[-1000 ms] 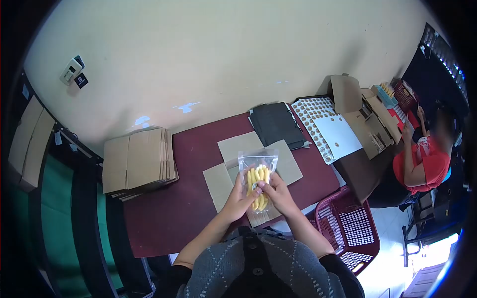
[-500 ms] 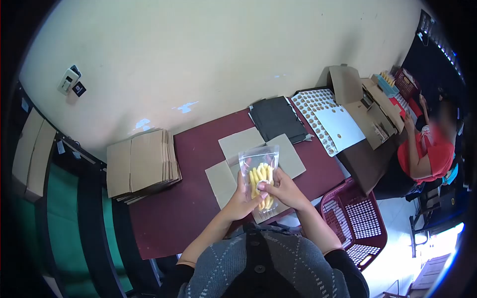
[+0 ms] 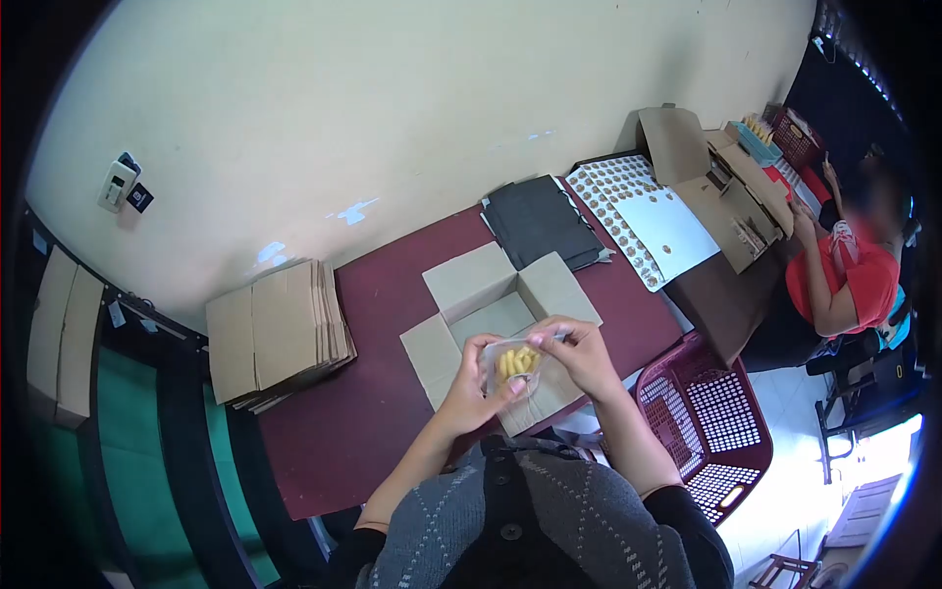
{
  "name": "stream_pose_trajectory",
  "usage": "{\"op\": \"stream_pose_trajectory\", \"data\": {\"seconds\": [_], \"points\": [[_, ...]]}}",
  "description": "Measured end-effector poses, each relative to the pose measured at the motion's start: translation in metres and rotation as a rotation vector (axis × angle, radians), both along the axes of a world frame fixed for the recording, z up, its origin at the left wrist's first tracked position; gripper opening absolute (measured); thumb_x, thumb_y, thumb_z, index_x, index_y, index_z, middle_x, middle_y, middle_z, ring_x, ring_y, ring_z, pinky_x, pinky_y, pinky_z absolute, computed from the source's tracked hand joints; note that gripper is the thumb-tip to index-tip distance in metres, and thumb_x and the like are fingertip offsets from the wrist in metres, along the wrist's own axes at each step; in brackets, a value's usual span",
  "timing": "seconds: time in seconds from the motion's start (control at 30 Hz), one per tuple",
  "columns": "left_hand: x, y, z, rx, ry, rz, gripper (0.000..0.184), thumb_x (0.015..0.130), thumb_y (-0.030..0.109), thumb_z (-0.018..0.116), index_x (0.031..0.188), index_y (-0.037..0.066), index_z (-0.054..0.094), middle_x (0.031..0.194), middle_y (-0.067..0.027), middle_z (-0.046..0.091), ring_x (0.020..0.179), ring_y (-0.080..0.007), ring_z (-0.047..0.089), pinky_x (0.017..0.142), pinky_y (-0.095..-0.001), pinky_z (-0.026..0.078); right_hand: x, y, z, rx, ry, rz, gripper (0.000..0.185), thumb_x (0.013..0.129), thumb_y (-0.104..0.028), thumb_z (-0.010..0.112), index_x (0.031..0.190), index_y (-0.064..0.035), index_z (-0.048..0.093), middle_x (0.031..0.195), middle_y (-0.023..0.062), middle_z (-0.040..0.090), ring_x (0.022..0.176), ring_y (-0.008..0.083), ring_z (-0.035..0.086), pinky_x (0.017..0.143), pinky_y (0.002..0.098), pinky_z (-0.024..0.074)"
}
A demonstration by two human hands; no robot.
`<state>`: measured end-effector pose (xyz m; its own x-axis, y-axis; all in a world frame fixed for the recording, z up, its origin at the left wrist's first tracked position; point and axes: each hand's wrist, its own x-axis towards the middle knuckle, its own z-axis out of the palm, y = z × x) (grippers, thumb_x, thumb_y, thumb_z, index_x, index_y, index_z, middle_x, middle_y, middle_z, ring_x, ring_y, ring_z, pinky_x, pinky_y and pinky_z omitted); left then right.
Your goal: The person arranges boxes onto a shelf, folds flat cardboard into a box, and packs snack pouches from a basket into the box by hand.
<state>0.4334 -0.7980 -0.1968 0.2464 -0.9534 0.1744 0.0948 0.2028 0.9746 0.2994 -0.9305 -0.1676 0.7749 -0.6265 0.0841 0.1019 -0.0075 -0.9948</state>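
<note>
Between both hands is a clear plastic pouch (image 3: pixel 516 362) with yellow stick-shaped snacks inside, tilted so that it looks shortened. My left hand (image 3: pixel 475 393) grips its left side, the thumb lying across the lower front. At the upper right edge my right hand (image 3: pixel 577 351) pinches the pouch between thumb and fingers. Below and behind the pouch, an open cardboard box (image 3: pixel 454 312) stands on the dark red table (image 3: pixel 339 417) with its flaps spread outward. Part of the box's inside shows; the hands and pouch cover the rest.
Flattened cardboard boxes (image 3: pixel 277 329) are stacked at the left. Black sheets (image 3: pixel 543 228) lie at the back, beside a white sheet with rows of small round pieces (image 3: pixel 628 206). A maroon plastic crate (image 3: pixel 699 422) stands right of the table. A person in red (image 3: pixel 852 280) works at the far right.
The pouch has gone from facing me upright to being tilted. My right hand has shifted from the pouch's front to its upper right edge. More of the box's inside shows.
</note>
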Motion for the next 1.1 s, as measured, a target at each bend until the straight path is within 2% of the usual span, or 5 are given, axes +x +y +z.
{"op": "stream_pose_trajectory", "data": {"seconds": [0.17, 0.3, 0.37, 0.47, 1.1], "points": [[0.011, -0.005, 0.000, 0.047, -0.041, 0.234, 0.012, 0.083, 0.008, 0.064, 0.076, 0.000, 0.058, 0.076, -0.0042, 0.063, 0.076, -0.0102, 0.058, 0.073, -0.0240, 0.044, 0.003, 0.011, 0.000, -0.215, 0.148, 0.033, 0.014, 0.081, -0.011, 0.065, 0.085, 0.0015, 0.068, 0.080, 0.0098, 0.065, 0.079, 0.0124, 0.059, 0.074, 0.0264, 0.0454], [0.024, 0.001, 0.001, 0.032, -0.181, 0.120, 0.010, 0.083, 0.009, 0.063, 0.079, 0.000, 0.061, 0.081, -0.0058, 0.064, 0.079, -0.0097, 0.057, 0.073, -0.0240, 0.044, 0.000, 0.007, 0.003, -0.220, 0.176, 0.134, 0.013, 0.082, -0.011, 0.064, 0.088, -0.0009, 0.068, 0.085, 0.0107, 0.065, 0.083, 0.0169, 0.060, 0.080, 0.0294, 0.0446], [0.027, 0.005, 0.004, 0.058, -0.141, 0.098, 0.010, 0.084, 0.009, 0.062, 0.080, 0.000, 0.061, 0.082, -0.0062, 0.064, 0.079, -0.0099, 0.057, 0.074, -0.0244, 0.044, 0.000, 0.004, 0.000, -0.596, 0.144, 0.131, 0.014, 0.083, -0.012, 0.062, 0.090, -0.0029, 0.069, 0.089, 0.0110, 0.065, 0.092, 0.0212, 0.058, 0.089, 0.0336, 0.0406], [0.026, 0.008, 0.013, 0.083, -0.069, 0.051, 0.012, 0.086, 0.011, 0.060, 0.086, -0.001, 0.063, 0.085, -0.0068, 0.065, 0.079, -0.0103, 0.057, 0.074, -0.0252, 0.044, -0.004, 0.002, 0.003, -0.410, 0.105, 0.206, 0.016, 0.083, -0.013, 0.061, 0.093, -0.0032, 0.068, 0.094, 0.0105, 0.065, 0.099, 0.0224, 0.055, 0.095, 0.0364, 0.0356], [0.030, 0.013, 0.032, -0.032, -0.366, 0.276, 0.009, 0.078, 0.014, 0.068, 0.080, 0.005, 0.069, 0.079, -0.0085, 0.068, 0.079, -0.0182, 0.064, 0.095, -0.0425, 0.037, -0.019, 0.006, 0.029, -0.444, 0.069, 0.057, 0.009, 0.073, -0.009, 0.069, 0.079, -0.0023, 0.069, 0.075, 0.0084, 0.064, 0.079, 0.0184, 0.057, 0.091, 0.0402, 0.0393]]}}
